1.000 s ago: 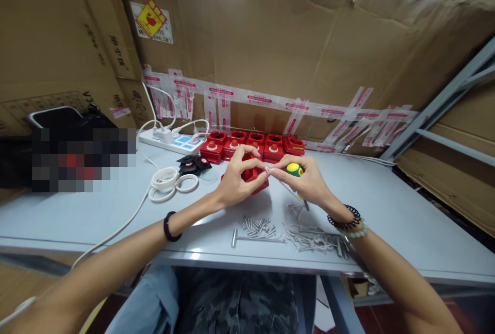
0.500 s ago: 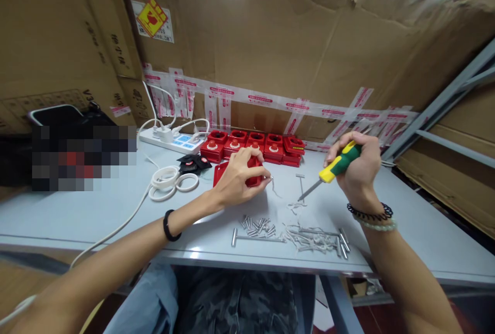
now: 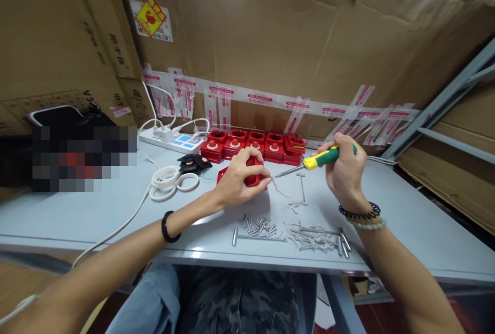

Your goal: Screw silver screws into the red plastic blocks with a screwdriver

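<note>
My left hand (image 3: 242,177) is wrapped round a red plastic case (image 3: 252,180) near the middle of the table, its thumb and fingertips at the case's right side. A thin whitish string (image 3: 277,187) trails from those fingertips. In my right hand (image 3: 347,166) is a screwdriver (image 3: 325,157) with a yellow and green handle. Its shaft points left, the tip close to the left fingertips and the string. Just below the shaft lies a metal T-shaped rod (image 3: 302,188). Behind my left hand stand several red boxes (image 3: 235,144) in a row.
Small metal pins (image 3: 258,226) and a pile of T-rods with strings (image 3: 315,237) lie near the front edge. White rings (image 3: 187,182), black packets (image 3: 194,163) and a power strip (image 3: 174,139) are on the left. Cardboard (image 3: 247,40) stands behind.
My right hand has moved left and the screwdriver has swung up from the T-rod to beside my left fingertips. The left hand has barely moved; more string shows beside it.
</note>
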`<state>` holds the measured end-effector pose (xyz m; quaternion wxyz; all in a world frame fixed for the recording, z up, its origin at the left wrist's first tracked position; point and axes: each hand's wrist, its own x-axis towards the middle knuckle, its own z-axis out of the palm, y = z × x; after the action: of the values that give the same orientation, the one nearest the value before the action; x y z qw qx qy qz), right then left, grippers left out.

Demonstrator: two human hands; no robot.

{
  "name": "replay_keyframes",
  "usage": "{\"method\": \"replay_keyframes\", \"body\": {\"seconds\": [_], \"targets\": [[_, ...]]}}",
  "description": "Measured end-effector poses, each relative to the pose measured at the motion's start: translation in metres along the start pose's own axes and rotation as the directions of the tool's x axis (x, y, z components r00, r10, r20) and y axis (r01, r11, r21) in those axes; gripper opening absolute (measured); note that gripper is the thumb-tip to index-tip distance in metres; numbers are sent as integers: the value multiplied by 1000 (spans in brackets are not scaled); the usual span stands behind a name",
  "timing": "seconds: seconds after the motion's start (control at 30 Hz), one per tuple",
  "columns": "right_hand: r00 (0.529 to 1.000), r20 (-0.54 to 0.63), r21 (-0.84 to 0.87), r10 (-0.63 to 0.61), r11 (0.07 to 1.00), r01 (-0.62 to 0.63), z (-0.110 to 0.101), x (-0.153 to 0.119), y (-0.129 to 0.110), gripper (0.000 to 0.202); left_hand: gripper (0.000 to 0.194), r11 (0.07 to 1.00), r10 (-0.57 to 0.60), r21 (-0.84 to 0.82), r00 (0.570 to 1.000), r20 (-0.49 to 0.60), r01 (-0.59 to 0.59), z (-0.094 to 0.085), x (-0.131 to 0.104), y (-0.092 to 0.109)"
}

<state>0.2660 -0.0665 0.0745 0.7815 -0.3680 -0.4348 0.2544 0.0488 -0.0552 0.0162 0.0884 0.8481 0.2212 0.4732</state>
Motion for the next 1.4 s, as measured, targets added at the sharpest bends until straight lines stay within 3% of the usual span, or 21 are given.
{"method": "replay_keyframes", "body": {"seconds": [0.27, 0.63, 1.03, 1.4], "targets": [[1000, 14, 12, -1, 1000, 1, 1, -3, 0, 23, 7, 1000, -17, -7, 1000, 12, 17, 0, 0, 1], [986, 47, -11, -162, 987, 163, 3, -11, -6, 25, 8, 999, -45, -22, 999, 14, 45, -4, 2, 2], [990, 16, 4, -140, 990, 140, 4, -12, -5, 21, 6, 999, -8, -45, 1000, 5, 8, -3, 2, 4], [991, 9, -16, -136, 991, 136, 2, -13, -9, 23, 6, 996, -49, -75, 999, -21, 48, -3, 1, 2]]}}
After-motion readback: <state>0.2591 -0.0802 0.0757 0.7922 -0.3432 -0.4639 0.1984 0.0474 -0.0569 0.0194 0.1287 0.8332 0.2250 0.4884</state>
